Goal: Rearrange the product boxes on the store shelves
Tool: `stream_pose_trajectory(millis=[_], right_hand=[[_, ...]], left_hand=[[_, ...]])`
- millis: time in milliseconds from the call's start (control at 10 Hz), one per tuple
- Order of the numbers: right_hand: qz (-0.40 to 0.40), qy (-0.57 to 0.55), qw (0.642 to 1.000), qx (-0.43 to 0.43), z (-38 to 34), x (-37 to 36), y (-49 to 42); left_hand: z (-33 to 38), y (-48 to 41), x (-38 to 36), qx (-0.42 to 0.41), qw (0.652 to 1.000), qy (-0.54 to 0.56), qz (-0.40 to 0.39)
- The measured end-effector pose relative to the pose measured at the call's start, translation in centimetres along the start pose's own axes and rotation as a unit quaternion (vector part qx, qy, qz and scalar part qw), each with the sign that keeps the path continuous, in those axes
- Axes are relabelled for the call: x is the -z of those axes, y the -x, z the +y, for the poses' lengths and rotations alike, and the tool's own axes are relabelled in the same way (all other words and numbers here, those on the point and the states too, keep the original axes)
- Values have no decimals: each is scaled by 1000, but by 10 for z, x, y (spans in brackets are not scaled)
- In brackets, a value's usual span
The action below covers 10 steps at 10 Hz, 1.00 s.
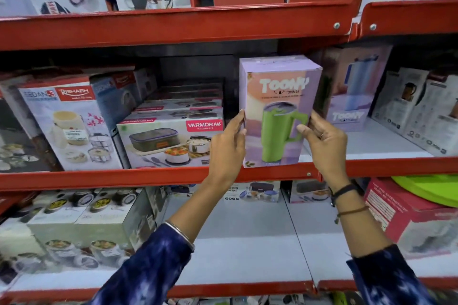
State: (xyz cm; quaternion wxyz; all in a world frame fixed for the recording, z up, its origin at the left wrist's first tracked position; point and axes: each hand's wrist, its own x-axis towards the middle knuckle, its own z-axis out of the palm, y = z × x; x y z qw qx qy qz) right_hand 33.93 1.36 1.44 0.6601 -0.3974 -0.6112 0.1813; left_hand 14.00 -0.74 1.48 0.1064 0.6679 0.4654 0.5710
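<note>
On the middle shelf (148,177), my left hand (226,148) and right hand (322,142) press spread fingers against the tumbler box (277,111); I should square it flush with the edge.

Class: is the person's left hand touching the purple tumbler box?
Touching. The head view shows the left hand with fingertips pressed against the left edge of the purple tumbler box.
</note>
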Motion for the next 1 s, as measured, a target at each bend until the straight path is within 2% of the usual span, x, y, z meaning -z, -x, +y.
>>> stream_pose_trajectory(millis=[300,800,900,1000], right_hand=[[9,9,999,-34,32,-14,-31],[51,51,997,-22,50,-28,-17],[85,85,993,21,31,-32,-5],[134,101,974,150,3,-42,-6]], left_hand=[[-26,-33,-18,15,998,-59,-13],[-33,-27,-22,25,995,-87,-32],[-19,-18,-12,-10,996,-84,-39],[-2,-18,6,-136,988,-73,9]])
